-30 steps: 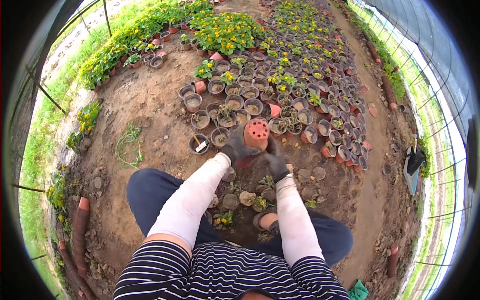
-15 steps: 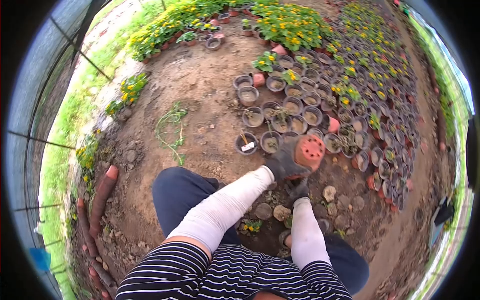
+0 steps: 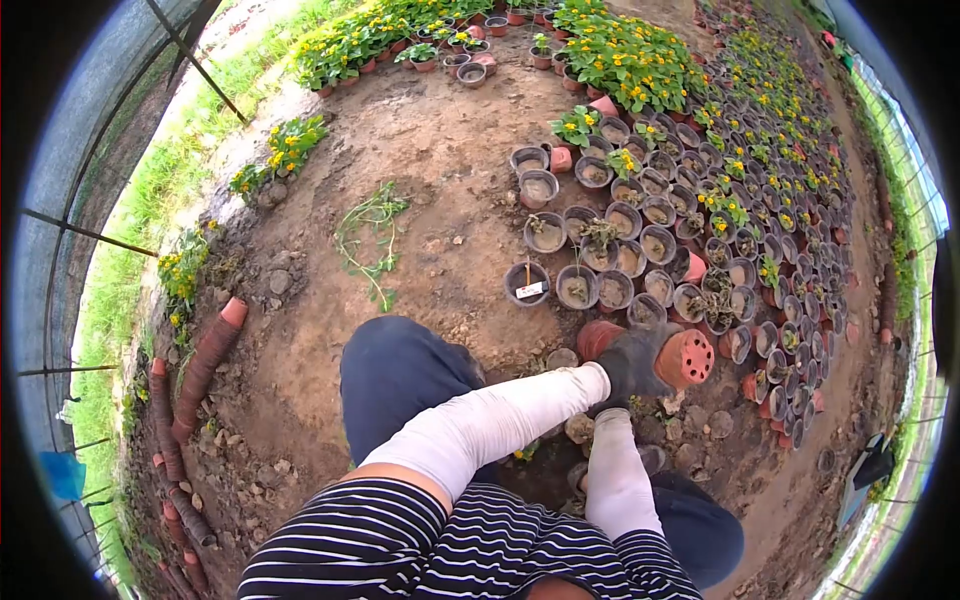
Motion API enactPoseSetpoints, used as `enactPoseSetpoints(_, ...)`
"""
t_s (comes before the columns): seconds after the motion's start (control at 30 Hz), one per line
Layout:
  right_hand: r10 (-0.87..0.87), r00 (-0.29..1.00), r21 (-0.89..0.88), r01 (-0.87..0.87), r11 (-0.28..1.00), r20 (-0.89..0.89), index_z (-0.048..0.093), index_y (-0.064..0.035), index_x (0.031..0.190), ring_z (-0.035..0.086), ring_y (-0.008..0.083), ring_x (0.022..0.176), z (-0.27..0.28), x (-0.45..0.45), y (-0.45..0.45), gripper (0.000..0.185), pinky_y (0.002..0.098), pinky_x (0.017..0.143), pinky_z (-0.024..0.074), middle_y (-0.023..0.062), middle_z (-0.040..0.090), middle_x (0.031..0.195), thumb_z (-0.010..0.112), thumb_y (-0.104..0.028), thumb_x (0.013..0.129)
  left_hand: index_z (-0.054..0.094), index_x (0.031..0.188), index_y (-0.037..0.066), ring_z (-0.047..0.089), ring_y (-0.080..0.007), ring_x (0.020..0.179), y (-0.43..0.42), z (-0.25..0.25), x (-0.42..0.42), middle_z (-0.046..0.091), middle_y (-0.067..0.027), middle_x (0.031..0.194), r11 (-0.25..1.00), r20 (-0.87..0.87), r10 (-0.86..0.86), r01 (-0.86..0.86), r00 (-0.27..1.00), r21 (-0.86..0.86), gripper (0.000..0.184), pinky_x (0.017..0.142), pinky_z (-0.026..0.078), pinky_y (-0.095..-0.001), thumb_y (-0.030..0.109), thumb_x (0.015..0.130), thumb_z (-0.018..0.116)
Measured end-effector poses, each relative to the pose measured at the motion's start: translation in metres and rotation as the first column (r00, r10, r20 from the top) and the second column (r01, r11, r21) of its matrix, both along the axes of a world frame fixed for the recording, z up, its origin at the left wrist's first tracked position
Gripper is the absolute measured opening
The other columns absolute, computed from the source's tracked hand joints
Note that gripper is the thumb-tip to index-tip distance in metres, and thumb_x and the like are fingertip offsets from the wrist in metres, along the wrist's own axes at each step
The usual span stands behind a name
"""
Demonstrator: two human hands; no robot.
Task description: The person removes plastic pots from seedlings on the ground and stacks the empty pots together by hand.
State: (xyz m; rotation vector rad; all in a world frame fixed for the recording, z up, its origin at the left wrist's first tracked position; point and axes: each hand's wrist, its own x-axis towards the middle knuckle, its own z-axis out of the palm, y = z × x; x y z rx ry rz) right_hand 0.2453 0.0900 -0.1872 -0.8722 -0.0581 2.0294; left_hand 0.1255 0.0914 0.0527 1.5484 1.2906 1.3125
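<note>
My left hand [image 3: 638, 365], in a dark glove, is wrapped round a reddish-brown plastic plant pot [image 3: 686, 360]. This pot is tilted, with its holed base facing up and to the right. Just left of the glove another reddish pot [image 3: 597, 340] shows in part; I cannot tell whether it is held or rests on the ground. My right hand [image 3: 612, 404] is below my left, largely covered by it, so its fingers are hidden. Beyond the hands stands a dark-rimmed pot with a white label [image 3: 527, 285], beside a soil-filled pot [image 3: 576, 288].
Several rows of soil-filled pots [image 3: 660, 210] spread to the right, some with yellow flowers. Flowering plants [image 3: 645, 65] crowd the back. Stacked empty pots [image 3: 207, 370] lie on the left. A pulled green plant [image 3: 372, 235] lies on bare soil. Round soil clods [image 3: 720, 424] sit near my right knee.
My left hand and the holed pot have moved right and slightly down in view, and the pot has tipped further right. A second reddish pot now shows left of the glove. The view has shifted.
</note>
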Motion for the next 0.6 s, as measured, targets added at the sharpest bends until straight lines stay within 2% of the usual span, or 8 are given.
enactPoseSetpoints(0.17, -0.013, 0.999, 0.042, 0.015, 0.999, -0.049, 0.05, -0.0124, 0.125, 0.053, 0.0234, 0.109, 0.024, -0.003, -0.023, 0.049, 0.0385, 0.093, 0.0435, 0.0086, 0.056, 0.119, 0.045, -0.047, 0.089, 0.047, 0.119, 0.007, 0.054, -0.0333, 0.104, -0.024, 0.017, -0.003, 0.056, -0.0162, 0.112, 0.998, 0.06, 0.038, -0.034, 0.997, -0.057, 0.079, 0.089, 0.043, -0.0399, 0.028, 0.052, 0.083)
enactPoseSetpoints(0.27, 0.007, 0.996, 0.069, -0.001, 0.998, -0.085, 0.05, -0.0123, 0.125, 0.054, 0.0228, 0.108, 0.05, -0.005, -0.035, 0.049, 0.0378, 0.093, 0.0433, 0.0093, 0.057, 0.118, 0.046, -0.046, 0.089, 0.046, 0.121, 0.006, 0.054, -0.0331, 0.104, -0.045, 0.047, -0.006, 0.055, -0.0172, 0.112, 0.993, 0.002, -0.013, 0.014, 1.0, -0.117, 0.081, 0.09, 0.042, -0.0399, 0.03, 0.053, 0.082)
enactPoseSetpoints(0.37, 0.077, 0.986, 0.101, -0.062, 0.993, -0.149, 0.05, -0.0123, 0.125, 0.054, 0.0222, 0.108, 0.087, -0.023, -0.048, 0.049, 0.0371, 0.092, 0.043, 0.01, 0.057, 0.117, 0.047, -0.045, 0.088, 0.045, 0.123, 0.005, 0.055, -0.0331, 0.103, -0.069, 0.073, -0.018, 0.055, -0.017, 0.112, 0.998, -0.072, -0.02, 0.016, 0.997, -0.057, 0.083, 0.089, 0.043, -0.0397, 0.033, 0.053, 0.081)
enactPoseSetpoints(0.47, 0.208, 0.95, 0.115, -0.186, 0.976, -0.234, 0.051, -0.0123, 0.125, 0.054, 0.0216, 0.107, 0.131, -0.062, -0.061, 0.049, 0.0364, 0.092, 0.0428, 0.0108, 0.058, 0.116, 0.048, -0.044, 0.088, 0.046, 0.123, 0.004, 0.056, -0.0257, 0.102, -0.097, 0.099, -0.05, 0.055, -0.0137, 0.114, 0.997, -0.275, 0.02, -0.039, 0.961, -0.063, 0.081, 0.09, 0.043, -0.0361, 0.031, 0.056, 0.083)
enactPoseSetpoints(0.6, 0.436, 0.844, 0.124, -0.419, 0.9, -0.314, 0.051, -0.0122, 0.125, 0.055, 0.0208, 0.106, 0.176, -0.146, -0.07, 0.049, 0.0355, 0.092, 0.0424, 0.0117, 0.058, 0.115, 0.049, -0.044, 0.087, 0.042, 0.126, 0.003, 0.053, -0.0155, 0.106, -0.133, 0.114, -0.118, 0.055, -0.009, 0.117, 0.985, 0.101, 0.061, -0.044, 0.993, -0.169, 0.079, 0.095, 0.043, -0.0308, 0.015, 0.06, 0.083)
